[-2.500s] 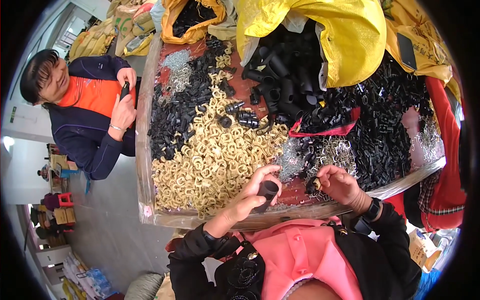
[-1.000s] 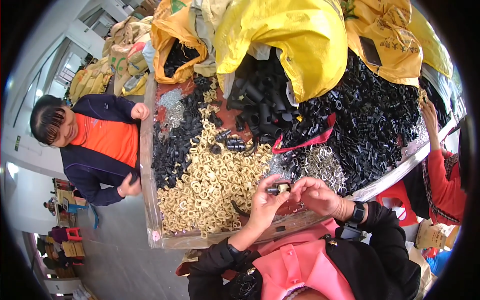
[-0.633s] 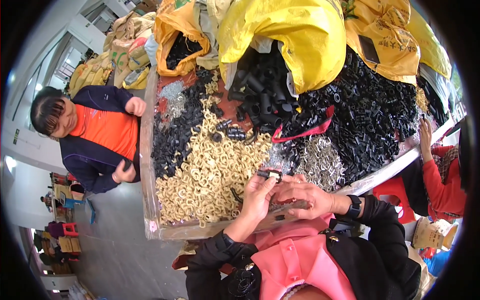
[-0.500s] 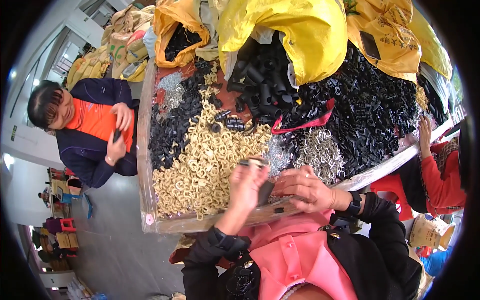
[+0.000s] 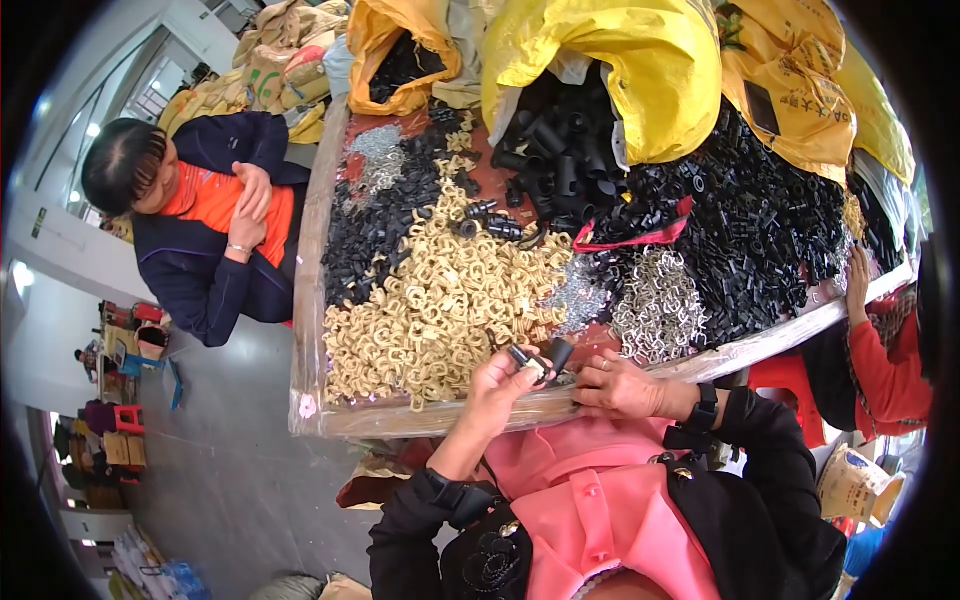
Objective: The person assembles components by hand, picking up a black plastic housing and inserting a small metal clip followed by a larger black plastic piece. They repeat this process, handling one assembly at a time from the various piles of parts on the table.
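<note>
Your left hand (image 5: 505, 385) pinches a small black tubular part (image 5: 522, 357) clear of the tabletop (image 5: 330, 415), while your right hand (image 5: 620, 385) rests flat and empty beside the cream ring pile (image 5: 440, 300), within reach.

A small black tube (image 5: 521, 357) sits pinched in the left hand (image 5: 497, 390), its pale end facing up, tilted toward the near edge of the bench (image 5: 310, 300). Just beside it, a second black tube (image 5: 560, 354) stands slanted by the right hand (image 5: 622, 386), which lies flat at the bench edge. Both parts are short, dark cylinders, near the heap of cream rings (image 5: 435, 305).
</note>
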Action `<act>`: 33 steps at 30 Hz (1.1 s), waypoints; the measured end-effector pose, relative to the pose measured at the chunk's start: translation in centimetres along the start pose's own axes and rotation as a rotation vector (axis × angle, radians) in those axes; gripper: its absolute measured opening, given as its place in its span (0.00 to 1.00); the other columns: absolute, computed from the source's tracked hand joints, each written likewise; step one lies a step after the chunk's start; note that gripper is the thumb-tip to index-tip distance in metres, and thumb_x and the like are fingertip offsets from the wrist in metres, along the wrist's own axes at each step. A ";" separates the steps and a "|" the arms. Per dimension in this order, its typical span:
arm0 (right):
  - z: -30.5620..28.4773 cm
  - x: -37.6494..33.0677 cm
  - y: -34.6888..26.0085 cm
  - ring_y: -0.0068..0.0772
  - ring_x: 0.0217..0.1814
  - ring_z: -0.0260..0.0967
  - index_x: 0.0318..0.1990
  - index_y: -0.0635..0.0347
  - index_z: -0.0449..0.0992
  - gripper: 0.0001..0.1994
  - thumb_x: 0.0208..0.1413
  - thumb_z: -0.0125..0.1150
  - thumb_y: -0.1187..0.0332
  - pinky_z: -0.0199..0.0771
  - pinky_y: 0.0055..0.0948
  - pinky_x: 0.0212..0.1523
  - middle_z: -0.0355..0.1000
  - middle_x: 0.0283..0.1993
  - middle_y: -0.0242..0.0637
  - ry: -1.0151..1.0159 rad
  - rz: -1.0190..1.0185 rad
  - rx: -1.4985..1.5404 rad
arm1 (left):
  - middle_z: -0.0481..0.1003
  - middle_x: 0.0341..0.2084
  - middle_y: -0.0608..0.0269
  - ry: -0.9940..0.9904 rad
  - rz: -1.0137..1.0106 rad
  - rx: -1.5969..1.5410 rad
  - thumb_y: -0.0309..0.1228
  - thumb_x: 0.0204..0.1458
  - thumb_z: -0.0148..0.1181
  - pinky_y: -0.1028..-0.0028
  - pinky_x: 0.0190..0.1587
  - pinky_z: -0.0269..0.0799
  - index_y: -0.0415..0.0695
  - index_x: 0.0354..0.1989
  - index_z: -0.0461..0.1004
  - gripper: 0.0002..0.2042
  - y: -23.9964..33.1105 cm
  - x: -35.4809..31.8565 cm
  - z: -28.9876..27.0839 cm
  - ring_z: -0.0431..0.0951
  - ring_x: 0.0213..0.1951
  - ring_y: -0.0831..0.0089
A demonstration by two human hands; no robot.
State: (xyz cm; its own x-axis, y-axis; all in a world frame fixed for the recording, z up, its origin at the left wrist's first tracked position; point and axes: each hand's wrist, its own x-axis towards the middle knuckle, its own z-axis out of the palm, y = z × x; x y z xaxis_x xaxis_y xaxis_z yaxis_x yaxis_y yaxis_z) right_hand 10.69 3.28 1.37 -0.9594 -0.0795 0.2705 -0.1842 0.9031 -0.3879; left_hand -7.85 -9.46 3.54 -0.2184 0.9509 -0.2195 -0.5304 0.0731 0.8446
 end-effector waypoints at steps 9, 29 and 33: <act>0.3 0.2 -1.3 0.35 0.36 0.61 0.30 0.56 0.70 0.08 0.42 0.56 0.66 0.59 0.32 0.39 0.63 0.33 0.33 0.128 0.058 -0.032 | 0.70 0.38 0.57 0.053 0.133 0.160 0.27 0.48 0.54 0.77 0.38 0.71 0.39 0.46 0.63 0.16 0.5 -2.5 0.2 0.74 0.37 0.70; -1.7 0.5 -1.1 0.45 0.31 0.65 0.29 0.61 0.69 0.04 0.45 0.54 0.73 0.67 0.33 0.30 0.65 0.30 0.42 0.382 0.295 0.342 | 0.71 0.31 0.64 0.091 0.262 0.308 0.24 0.48 0.54 0.80 0.37 0.69 0.36 0.47 0.63 0.17 2.2 -3.2 0.9 0.73 0.34 0.76; -2.7 -0.2 -2.8 0.38 0.31 0.69 0.31 0.63 0.68 0.02 0.49 0.52 0.75 0.68 0.28 0.31 0.68 0.31 0.41 0.392 0.335 0.423 | 0.71 0.32 0.62 0.107 0.205 0.222 0.24 0.48 0.54 0.77 0.38 0.71 0.36 0.47 0.63 0.17 1.7 -3.9 2.0 0.74 0.36 0.73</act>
State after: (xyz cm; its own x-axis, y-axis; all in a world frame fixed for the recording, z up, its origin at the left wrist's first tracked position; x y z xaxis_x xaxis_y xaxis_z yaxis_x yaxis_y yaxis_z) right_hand 11.93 1.91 4.80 -0.8455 0.4082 0.3443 -0.0338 0.6025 -0.7974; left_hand -6.28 -12.40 6.85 -0.3934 0.9164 -0.0737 -0.2772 -0.0418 0.9599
